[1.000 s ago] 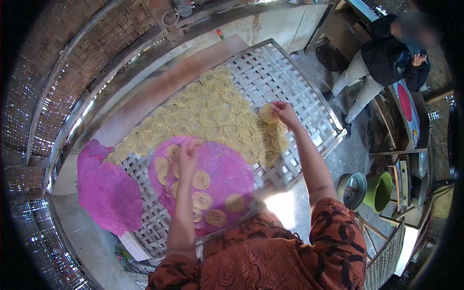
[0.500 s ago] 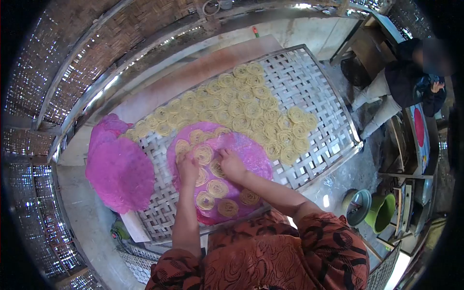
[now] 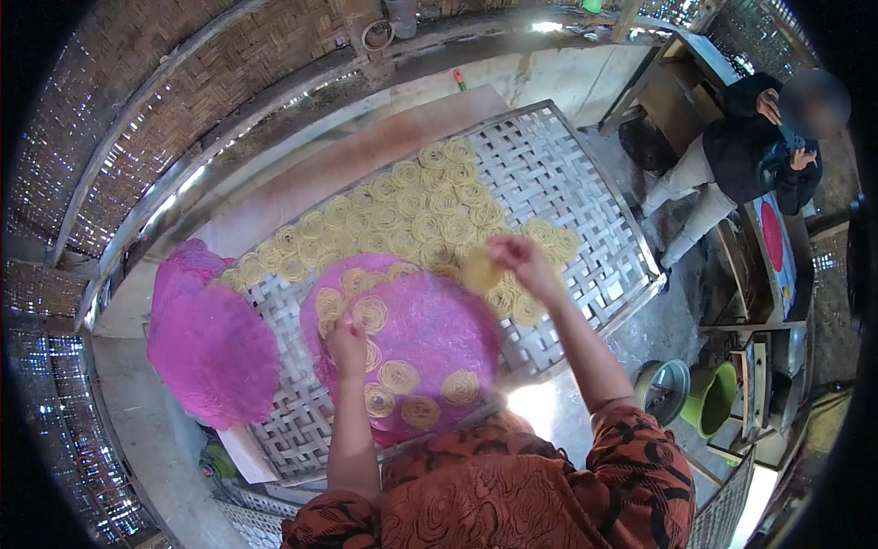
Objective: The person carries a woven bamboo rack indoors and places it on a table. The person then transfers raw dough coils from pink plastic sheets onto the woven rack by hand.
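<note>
My right hand (image 3: 518, 256) pinches a pale yellow noodle nest (image 3: 481, 273), tilted and blurred by motion, above the right side of a round pink sheet (image 3: 439, 320). My left hand (image 3: 347, 346) is at the sheet's left part, its fingers closed at the edge of another flat noodle nest (image 3: 369, 314); the exact grip is partly hidden. Several more nests lie scattered on the sheet, among them one near its front (image 3: 420, 413). Beyond it, many overlapping noodle nests (image 3: 402, 201) cover part of a woven tray (image 3: 521, 142).
Pink sheets (image 3: 212, 352) lie piled at the tray's left end. A low wall (image 3: 567, 87) runs behind. On the right stand a grey basin (image 3: 662, 389) and a green bucket (image 3: 709, 401). Farther right, a person (image 3: 732, 165) stands holding a device near a bench.
My right hand has lifted a noodle nest off the pink sheet and moved right with it toward the tray's nests. My left hand stays near the same nest. The view has shifted slightly.
</note>
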The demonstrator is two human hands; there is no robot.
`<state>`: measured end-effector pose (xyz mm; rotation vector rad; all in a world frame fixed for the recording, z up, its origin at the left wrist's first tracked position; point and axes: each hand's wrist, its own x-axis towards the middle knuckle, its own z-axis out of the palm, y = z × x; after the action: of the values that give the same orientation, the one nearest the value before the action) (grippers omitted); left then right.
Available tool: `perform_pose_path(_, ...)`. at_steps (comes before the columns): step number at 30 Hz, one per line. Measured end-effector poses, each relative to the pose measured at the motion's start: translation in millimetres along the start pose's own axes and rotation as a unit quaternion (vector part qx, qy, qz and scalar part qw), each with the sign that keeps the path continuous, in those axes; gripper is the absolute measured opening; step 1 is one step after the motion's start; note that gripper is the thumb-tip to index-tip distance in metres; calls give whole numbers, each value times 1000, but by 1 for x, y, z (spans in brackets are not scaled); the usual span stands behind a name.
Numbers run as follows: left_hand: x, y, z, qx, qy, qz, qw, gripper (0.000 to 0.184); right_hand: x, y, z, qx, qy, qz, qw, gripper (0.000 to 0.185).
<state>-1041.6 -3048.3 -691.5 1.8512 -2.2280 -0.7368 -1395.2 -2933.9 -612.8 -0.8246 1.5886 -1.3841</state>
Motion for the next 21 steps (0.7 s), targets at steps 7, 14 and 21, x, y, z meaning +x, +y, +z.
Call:
perform_pose_path(7,7,16,14,-70,74,-8,995,24,94,51,-95,50,106,-5,993,21)
perform_pose_path(14,15,103,6,-378,-46,119,917,22,87,77,-67,-456,122,-126,873,36)
perform_pose_path(21,19,206,6,-570,-165,81,801,34,38,-14,-8,69,-176,152,970,32)
